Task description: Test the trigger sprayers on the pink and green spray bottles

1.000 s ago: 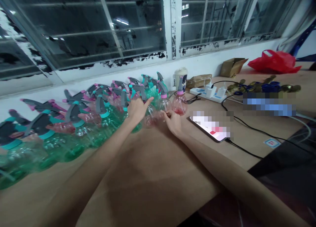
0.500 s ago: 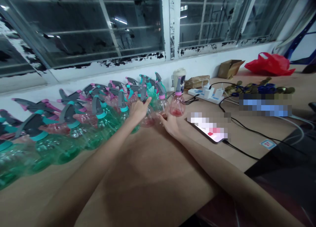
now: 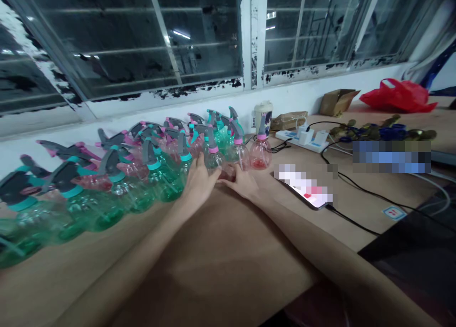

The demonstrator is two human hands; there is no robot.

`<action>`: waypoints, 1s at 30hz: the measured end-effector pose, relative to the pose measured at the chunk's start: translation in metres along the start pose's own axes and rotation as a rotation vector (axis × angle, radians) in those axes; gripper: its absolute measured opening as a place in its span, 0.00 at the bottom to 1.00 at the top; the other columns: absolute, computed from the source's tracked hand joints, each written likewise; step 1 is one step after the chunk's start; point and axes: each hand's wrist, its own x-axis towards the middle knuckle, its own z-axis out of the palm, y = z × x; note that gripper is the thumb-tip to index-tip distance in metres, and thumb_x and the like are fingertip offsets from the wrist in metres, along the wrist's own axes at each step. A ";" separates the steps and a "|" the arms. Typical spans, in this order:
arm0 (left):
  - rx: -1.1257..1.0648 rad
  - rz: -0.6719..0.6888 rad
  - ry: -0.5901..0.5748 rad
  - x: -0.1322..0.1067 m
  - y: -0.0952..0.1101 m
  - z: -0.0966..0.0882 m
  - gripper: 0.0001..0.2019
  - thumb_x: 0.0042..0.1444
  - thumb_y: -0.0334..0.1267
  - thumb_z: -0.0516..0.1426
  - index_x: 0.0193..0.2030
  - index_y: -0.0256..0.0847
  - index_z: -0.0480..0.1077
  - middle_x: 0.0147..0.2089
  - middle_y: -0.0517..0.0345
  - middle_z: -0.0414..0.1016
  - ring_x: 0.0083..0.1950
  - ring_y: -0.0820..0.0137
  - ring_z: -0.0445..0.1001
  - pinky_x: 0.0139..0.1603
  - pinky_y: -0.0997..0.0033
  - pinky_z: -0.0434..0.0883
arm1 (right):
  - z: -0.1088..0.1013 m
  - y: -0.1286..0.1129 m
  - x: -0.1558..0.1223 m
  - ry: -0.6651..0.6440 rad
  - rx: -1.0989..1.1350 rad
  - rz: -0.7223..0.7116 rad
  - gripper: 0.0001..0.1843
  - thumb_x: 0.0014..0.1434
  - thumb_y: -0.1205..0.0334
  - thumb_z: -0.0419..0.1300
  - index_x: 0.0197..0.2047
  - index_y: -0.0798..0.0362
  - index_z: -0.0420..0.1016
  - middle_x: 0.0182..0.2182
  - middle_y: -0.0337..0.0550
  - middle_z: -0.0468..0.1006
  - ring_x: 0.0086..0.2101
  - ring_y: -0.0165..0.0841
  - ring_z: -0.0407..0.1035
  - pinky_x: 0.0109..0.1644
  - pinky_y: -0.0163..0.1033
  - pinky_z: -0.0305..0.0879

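Pink-collared spray bottle (image 3: pixel 214 159) stands upright on the desk (image 3: pixel 199 270), between my hands. My left hand (image 3: pixel 199 179) lies along its left side, thumb apart from the fingers; my right hand (image 3: pixel 245 183) has its fingers bent in low at the right. Whether either presses the plastic, I cannot tell. Flanking the round body low presumably steadies it. Just behind my right hand stands a second pink-collared bottle (image 3: pixel 239 155). Green bottles (image 3: pixel 166 182) line up leftward, packed close, likely to save room. Phone (image 3: pixel 304 189) lies rightward, cabled, probably for charging.
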 end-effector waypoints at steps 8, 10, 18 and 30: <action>-0.424 0.179 0.031 -0.012 0.029 0.010 0.20 0.54 0.33 0.56 0.55 0.39 0.65 0.58 0.48 0.67 0.57 0.61 0.68 0.58 0.61 0.65 | -0.001 0.001 -0.001 0.271 0.330 -0.017 0.15 0.56 0.50 0.56 0.43 0.51 0.67 0.25 0.40 0.74 0.28 0.37 0.71 0.33 0.38 0.63; -0.452 0.131 0.048 0.007 0.042 0.022 0.18 0.56 0.34 0.54 0.54 0.36 0.65 0.56 0.46 0.70 0.56 0.63 0.70 0.55 0.65 0.67 | -0.004 0.001 0.001 0.375 0.372 -0.004 0.10 0.58 0.55 0.53 0.40 0.51 0.66 0.25 0.39 0.73 0.28 0.36 0.70 0.33 0.38 0.63; -0.377 -0.129 0.174 0.056 0.070 0.071 0.29 0.52 0.37 0.60 0.59 0.32 0.58 0.60 0.36 0.62 0.62 0.54 0.63 0.58 0.61 0.63 | -0.030 0.017 0.021 0.748 0.523 0.058 0.13 0.57 0.55 0.52 0.44 0.51 0.59 0.31 0.42 0.71 0.29 0.35 0.68 0.35 0.40 0.65; -0.207 -0.112 0.058 0.069 0.079 0.078 0.16 0.60 0.40 0.55 0.54 0.38 0.65 0.53 0.50 0.68 0.48 0.63 0.72 0.46 0.56 0.72 | -0.055 0.009 0.025 0.881 0.559 -0.026 0.12 0.57 0.53 0.55 0.40 0.50 0.60 0.31 0.41 0.71 0.30 0.33 0.68 0.33 0.37 0.64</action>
